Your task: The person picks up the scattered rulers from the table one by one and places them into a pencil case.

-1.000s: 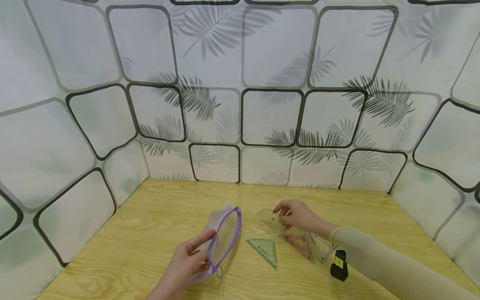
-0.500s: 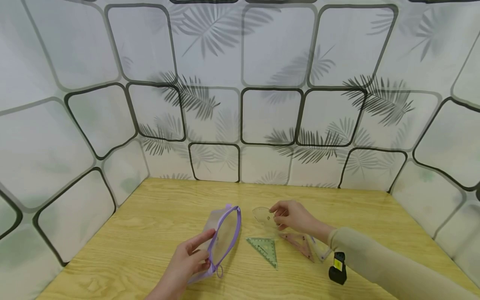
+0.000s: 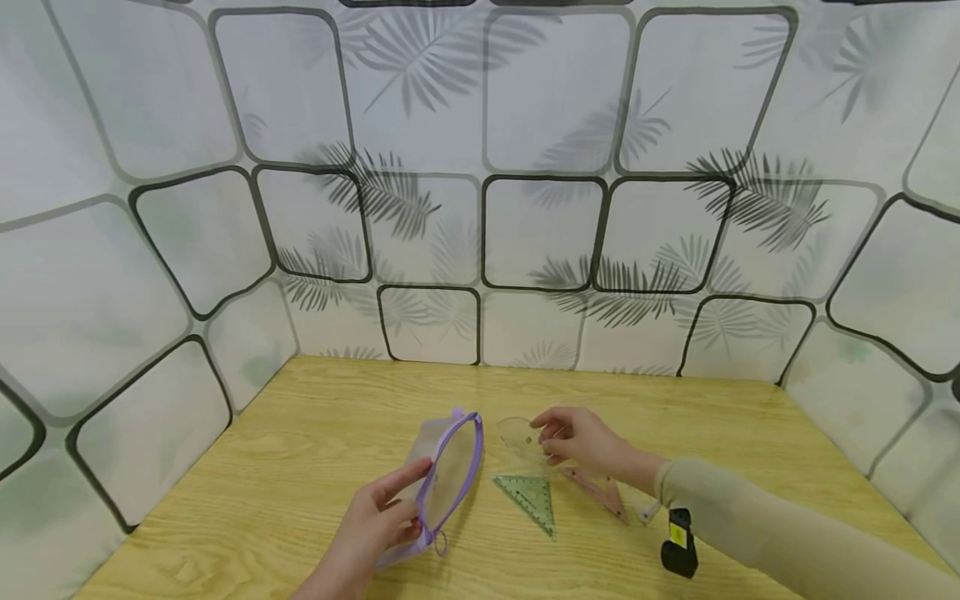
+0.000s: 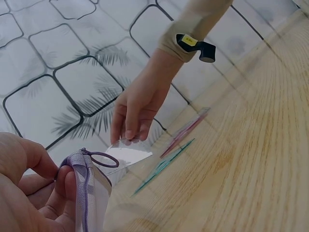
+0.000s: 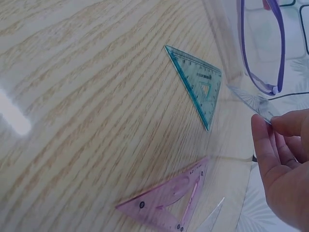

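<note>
My left hand (image 3: 378, 512) grips the near edge of a translucent zip pouch (image 3: 427, 437) with a purple zipper, its mouth spread open toward the right. The pouch's ring pull (image 4: 104, 159) hangs by the fingers in the left wrist view. My right hand (image 3: 581, 437) pinches a clear protractor (image 3: 516, 433) between thumb and fingers, just right of the pouch mouth. Below it lies a green set square (image 3: 528, 498) on the table. A pink set square (image 5: 166, 198) lies to the right of the green one, and part of a clear set square (image 5: 211, 216) shows beside that.
The light wood table (image 3: 300, 467) carries all these things. A pale curtain (image 3: 543, 233) with dark rounded squares and leaf prints hangs behind it and on both sides. A black wrist camera (image 3: 678, 546) sits at my right sleeve.
My right hand has moved left, bringing the clear protractor nearer the pouch mouth. My left hand and the pouch have stayed in place.
</note>
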Action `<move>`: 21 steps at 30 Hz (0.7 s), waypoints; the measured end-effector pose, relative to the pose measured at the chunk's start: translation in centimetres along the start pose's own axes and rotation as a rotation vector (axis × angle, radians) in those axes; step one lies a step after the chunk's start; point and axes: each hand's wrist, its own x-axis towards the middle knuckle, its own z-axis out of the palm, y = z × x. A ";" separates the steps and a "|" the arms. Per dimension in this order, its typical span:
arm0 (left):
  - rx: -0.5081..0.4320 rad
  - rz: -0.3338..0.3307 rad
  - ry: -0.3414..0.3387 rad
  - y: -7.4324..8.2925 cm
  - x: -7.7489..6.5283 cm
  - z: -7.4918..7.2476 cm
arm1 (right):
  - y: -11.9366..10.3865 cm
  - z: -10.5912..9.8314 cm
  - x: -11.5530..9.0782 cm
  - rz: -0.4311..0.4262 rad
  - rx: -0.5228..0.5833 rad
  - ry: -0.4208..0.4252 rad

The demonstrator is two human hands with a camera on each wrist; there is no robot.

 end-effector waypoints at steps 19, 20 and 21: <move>0.013 0.014 0.000 0.1 0.0 0.2 | -1.7 0.7 0.3 -0.011 0.083 -0.056; 0.014 0.013 0.000 0.1 0.0 0.1 | -1.8 0.8 0.3 -0.011 0.090 -0.059; 0.015 0.013 0.001 0.1 0.0 0.1 | -2.0 0.8 0.3 -0.010 0.095 -0.063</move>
